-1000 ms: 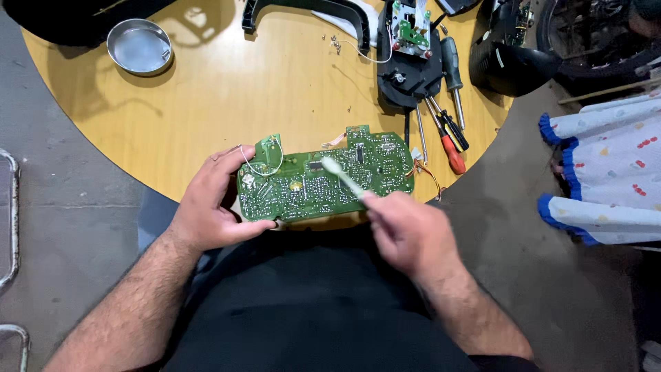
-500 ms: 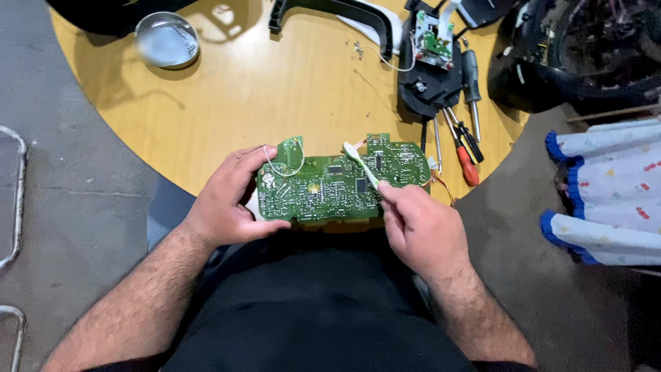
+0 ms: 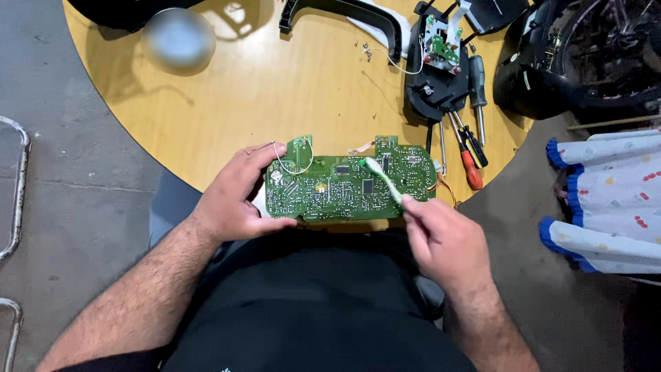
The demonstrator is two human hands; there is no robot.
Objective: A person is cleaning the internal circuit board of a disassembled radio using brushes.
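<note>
— Looking straight down now: green circuit board [image 3: 348, 186] at the near edge of the round wooden table [image 3: 275, 89], long side running left to right, component face up.

— Who's got it?

— Left hand [image 3: 237, 196] is clamped on the board's left end, thumb along the near edge, fingers curled over the far corner by a small loop of white wire [image 3: 292, 160]. Right hand [image 3: 444, 238] is closed around the handle of a white-and-green toothbrush [image 3: 382, 179], and the brush head is down on the middle of the board, beside a dark square chip.

— Anything hanging off the board?

— Thin orange and red wires [image 3: 446, 189] trail from its right end, just past the table edge.

— And further out?

— Far right on the table: a black plastic housing [image 3: 434, 93] with a small green board [image 3: 441, 45] perched on it, and screwdrivers [image 3: 471, 148] fanned out beside it, one red-handled, one dark-handled. Far left, a round metal dish [image 3: 179, 38], blurred. A curved black handle part [image 3: 344, 10] lies across the far edge.

— Off the table?

— White cloth with blue trim and coloured dots [image 3: 606, 200] on the right, grey concrete floor [image 3: 62, 151] on the left. No readable labels in view.
</note>
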